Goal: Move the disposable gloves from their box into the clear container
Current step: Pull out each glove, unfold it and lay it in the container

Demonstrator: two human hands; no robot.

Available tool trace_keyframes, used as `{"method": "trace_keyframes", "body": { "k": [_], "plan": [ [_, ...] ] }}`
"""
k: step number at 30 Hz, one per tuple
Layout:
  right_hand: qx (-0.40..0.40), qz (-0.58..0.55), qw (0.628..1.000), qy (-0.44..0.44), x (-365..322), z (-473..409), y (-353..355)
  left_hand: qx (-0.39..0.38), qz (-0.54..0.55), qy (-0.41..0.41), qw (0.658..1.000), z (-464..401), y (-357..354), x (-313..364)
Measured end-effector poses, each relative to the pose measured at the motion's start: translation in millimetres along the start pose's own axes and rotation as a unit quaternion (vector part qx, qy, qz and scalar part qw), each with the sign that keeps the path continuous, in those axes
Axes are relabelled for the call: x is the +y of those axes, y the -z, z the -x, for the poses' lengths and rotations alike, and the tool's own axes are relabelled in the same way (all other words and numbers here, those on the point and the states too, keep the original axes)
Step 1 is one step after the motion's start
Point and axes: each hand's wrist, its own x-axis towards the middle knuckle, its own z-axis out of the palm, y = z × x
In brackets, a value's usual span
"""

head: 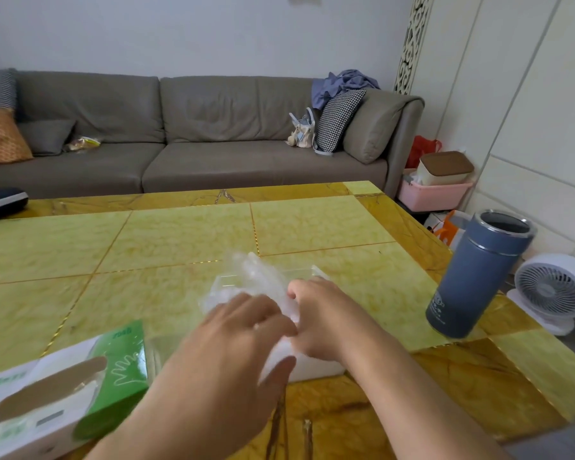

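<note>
1. Head view: I take the rectangular clear plastic container [273, 323] as my landmark on the yellow-green tiled desk [180, 234]; both hands work over it.
2. My left hand [233, 340] presses curled fingers on the thin translucent disposable gloves [256, 277], I judge to pack them down.
3. My right hand [316, 313] pinches the wad at the container's right side, steadying it.
4. The gloves bunch inside, a loose end rising at the far-left corner; the container's long axis runs away from me, leaning right.
5. The green-and-white cardboard glove box [63, 386] lies left of the container, nearer me, its opening facing up.

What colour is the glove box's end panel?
Green, with a white hand outline, on the glove box; seen in the head view.
</note>
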Motion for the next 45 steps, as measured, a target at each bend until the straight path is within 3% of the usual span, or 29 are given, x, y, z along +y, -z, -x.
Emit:
{"method": "trace_keyframes", "body": {
  "k": [2,8,13,18,22,25,30,33,35,38,40,43,45],
  "plan": [
    [0.005,0.006,1.0,-0.002,-1,-1,-3,-0.01,-0.032,-0.027,0.999,6,-17,-5],
    [0.006,-0.021,1.0,-0.003,5,2,-1,0.024,-0.032,0.045,0.998,6,-32,-20],
    [0.003,-0.044,0.999,-0.007,9,1,1,-0.008,0.007,0.062,0.998,4,-27,-15],
    [-0.003,-0.051,0.999,-0.009,9,-2,0,0.027,-0.035,0.024,0.999,4,-31,-13],
    [-0.003,-0.061,0.998,-0.016,12,-5,2,0.038,-0.005,0.099,0.994,0,-29,-16],
    [-0.001,-0.062,0.998,-0.014,12,-3,2,-0.034,0.017,0.189,0.981,-7,-23,-20],
    [0.0,-0.058,0.998,-0.015,8,0,7,-0.213,0.0,0.219,0.952,-31,-12,-18],
    [-0.016,-0.051,0.999,-0.007,7,2,9,-0.247,0.004,0.226,0.942,-44,-13,-20],
    [-0.029,-0.034,0.999,0.0,7,3,9,-0.222,-0.027,0.225,0.948,-39,-15,-13],
    [-0.047,-0.026,0.999,-0.003,6,3,6,-0.027,-0.12,0.145,0.982,-20,-13,5],
    [-0.06,-0.012,0.998,0.007,6,3,5,0.095,-0.057,0.059,0.992,-13,-9,18],
    [-0.058,0.032,0.998,-0.021,3,-3,2,0.072,-0.014,0.023,0.997,-27,-12,31],
    [-0.072,0.038,0.995,-0.054,-4,-4,2,0.033,-0.001,0.129,0.991,-37,-20,24]
  ]
}}
